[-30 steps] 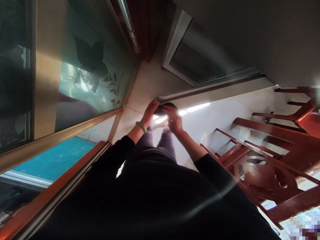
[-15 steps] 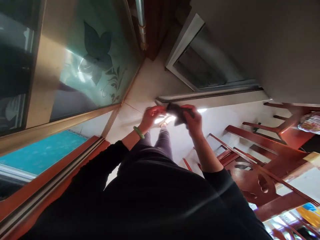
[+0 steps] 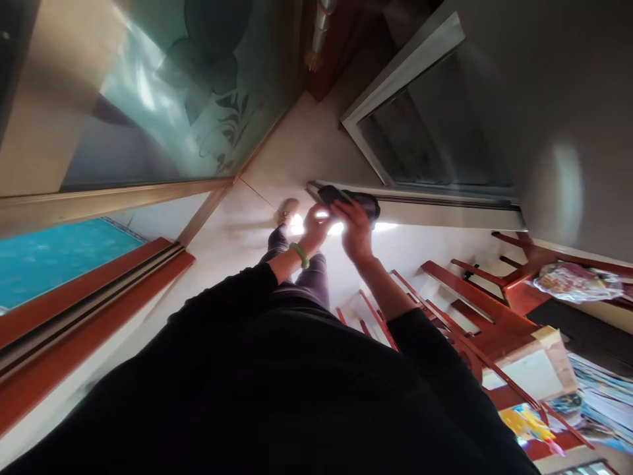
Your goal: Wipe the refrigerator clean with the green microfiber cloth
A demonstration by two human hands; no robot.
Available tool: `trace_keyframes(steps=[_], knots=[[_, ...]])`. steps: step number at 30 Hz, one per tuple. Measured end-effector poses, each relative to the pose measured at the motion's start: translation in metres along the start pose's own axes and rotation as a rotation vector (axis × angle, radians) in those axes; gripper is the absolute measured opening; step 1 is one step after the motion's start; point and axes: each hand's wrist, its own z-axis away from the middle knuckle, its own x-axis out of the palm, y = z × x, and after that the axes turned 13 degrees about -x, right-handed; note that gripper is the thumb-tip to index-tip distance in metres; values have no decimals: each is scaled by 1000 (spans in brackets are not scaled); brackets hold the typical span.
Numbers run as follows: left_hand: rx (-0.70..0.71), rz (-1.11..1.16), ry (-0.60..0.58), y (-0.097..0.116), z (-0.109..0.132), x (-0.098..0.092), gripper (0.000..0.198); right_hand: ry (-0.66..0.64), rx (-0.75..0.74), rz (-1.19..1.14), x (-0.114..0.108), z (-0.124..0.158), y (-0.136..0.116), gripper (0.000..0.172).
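Observation:
I look straight down my black top at my hands, held out over a pale tiled floor. My right hand [image 3: 353,231] is closed round a small dark object [image 3: 350,199], its top end sticking out above the fingers. Close beside it, my left hand [image 3: 316,225], with a green bangle [image 3: 299,254] on the wrist, has its fingers curled just under the object; glare hides whether it touches it. My legs and one foot [image 3: 287,210] show below the hands.
A frosted glass sliding door [image 3: 163,99] with a leaf pattern runs along the left, above a red wooden sill [image 3: 89,297]. Red wooden chairs [image 3: 475,310] stand close on the right. A metal-framed door [image 3: 425,132] lies ahead.
I have stepped forward and the view swung right. The dark object went from between both hands into my right hand, and my left hand dropped just below it.

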Motion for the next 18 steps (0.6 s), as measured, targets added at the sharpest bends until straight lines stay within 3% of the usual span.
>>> trace_keyframes(steps=[2, 5, 10, 13, 16, 18], knots=[[-16, 11, 1, 5, 3, -1, 29, -37, -55, -13, -17, 6, 12, 51], [-46, 24, 5, 11, 6, 0, 31, 18, -25, 52, -33, 15, 23, 52], [-72, 42, 15, 17, 9, 4, 32, 14, -54, -14, -3, -2, 3, 52], [-67, 39, 22, 18, 9, 4, 32, -34, -99, -63, -5, 0, 14, 51], [-56, 28, 16, 14, 7, 2, 32, 87, -5, 77, -27, 21, 40, 53], [-46, 22, 11, 10, 3, 1, 33, 213, 66, 170, -32, 32, 43, 52]])
